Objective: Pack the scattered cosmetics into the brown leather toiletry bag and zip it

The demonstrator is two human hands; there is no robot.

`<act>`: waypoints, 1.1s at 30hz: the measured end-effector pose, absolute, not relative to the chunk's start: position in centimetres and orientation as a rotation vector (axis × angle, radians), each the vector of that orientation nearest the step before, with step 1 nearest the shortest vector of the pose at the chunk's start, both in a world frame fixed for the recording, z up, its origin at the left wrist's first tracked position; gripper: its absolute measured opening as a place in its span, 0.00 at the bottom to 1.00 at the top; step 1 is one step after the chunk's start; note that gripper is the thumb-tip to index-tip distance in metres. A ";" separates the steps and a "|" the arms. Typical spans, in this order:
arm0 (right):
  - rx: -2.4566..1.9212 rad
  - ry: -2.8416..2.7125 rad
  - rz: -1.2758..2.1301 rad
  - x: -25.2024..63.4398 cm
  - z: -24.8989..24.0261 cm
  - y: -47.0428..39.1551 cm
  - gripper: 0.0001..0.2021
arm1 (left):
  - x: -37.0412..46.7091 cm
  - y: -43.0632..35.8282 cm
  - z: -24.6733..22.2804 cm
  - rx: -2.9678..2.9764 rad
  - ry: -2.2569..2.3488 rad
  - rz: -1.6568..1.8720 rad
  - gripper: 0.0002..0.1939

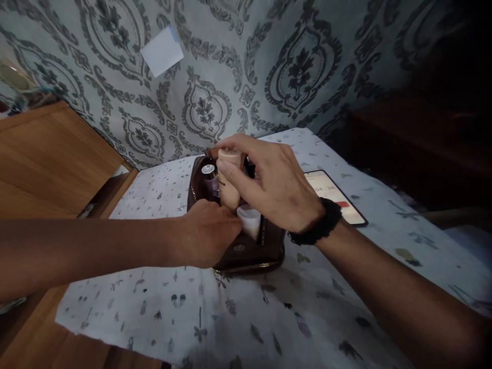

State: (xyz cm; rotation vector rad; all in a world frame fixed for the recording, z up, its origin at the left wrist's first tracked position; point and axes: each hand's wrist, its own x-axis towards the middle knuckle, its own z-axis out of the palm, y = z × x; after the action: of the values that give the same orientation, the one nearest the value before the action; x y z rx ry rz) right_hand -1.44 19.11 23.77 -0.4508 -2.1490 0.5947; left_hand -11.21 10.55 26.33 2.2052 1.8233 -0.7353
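A dark brown zippered pouch stands open on the patterned cloth. My right hand, with a black band at the wrist, grips the upper part of a beige bottle that sits upright in the pouch. My left hand is closed at the pouch's near left edge; its fingertips are hidden, so what they hold cannot be made out. Between the hands, a white round container shows in the pouch. A bottle with a clear, silvery top stands inside at the back left.
To the right of the pouch lies a lit phone, partly behind my right wrist. The white printed cloth covers the table. Wooden furniture stands at the left, and a patterned wall covering rises behind.
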 end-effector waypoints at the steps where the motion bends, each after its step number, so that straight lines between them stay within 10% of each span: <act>1: -0.456 -2.120 0.603 -1.4 23.8 19.1 0.10 | -11.2 10.5 26.5 2.193 1.833 -0.793 0.04; 33: -0.308 -2.587 0.349 -1.9 23.2 19.3 0.14 | -15.6 12.6 29.9 2.233 2.022 -0.821 0.08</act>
State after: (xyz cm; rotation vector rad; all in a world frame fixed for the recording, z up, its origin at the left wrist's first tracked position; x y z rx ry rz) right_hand -1.88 19.32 23.23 -0.3075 -2.5868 0.3494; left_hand -15.61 12.55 29.91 2.2326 2.0216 -0.8215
